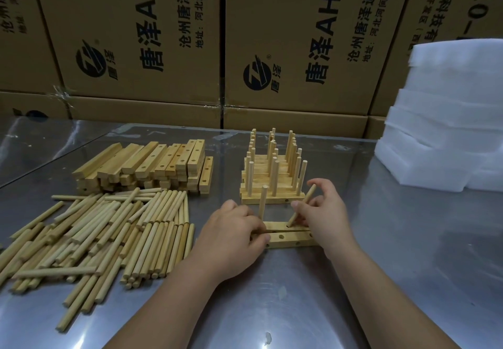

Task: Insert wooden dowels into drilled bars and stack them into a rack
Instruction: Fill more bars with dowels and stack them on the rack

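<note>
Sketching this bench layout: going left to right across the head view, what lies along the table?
Dowel pile → left hand holding bars → right hand holding dowel → foam stack.

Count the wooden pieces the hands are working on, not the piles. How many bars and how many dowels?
Bars: 2, back bar and front bar
Dowels: 2, upright dowel and tilted dowel
Total: 4
</note>
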